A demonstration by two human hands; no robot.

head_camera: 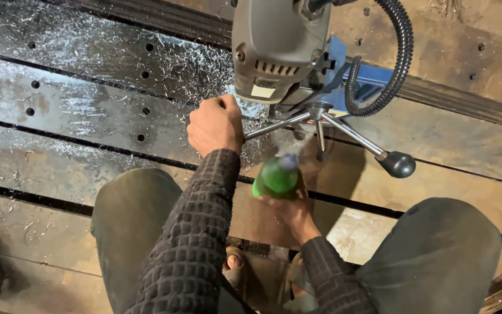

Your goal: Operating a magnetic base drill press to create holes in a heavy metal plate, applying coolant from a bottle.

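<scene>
My left hand [216, 124] is closed around one spoke of the feed handle [321, 113] of a grey magnetic drill [277, 46] that stands on a steel plate [88, 110]. My right hand [290, 206] grips a green plastic bottle [276, 177], its blurred nozzle tilted toward the base of the drill. Another handle spoke ends in a black knob [398, 164] to the right. The drill bit itself is hidden behind the drill body and my left hand.
Metal shavings [193, 70] cover the plates around the drill, and several drilled holes [144, 110] run along the left. A black corrugated hose [399, 58] loops beside the drill's blue base [373, 78]. My knees [129, 215] and sandalled feet [235, 259] rest on the plates.
</scene>
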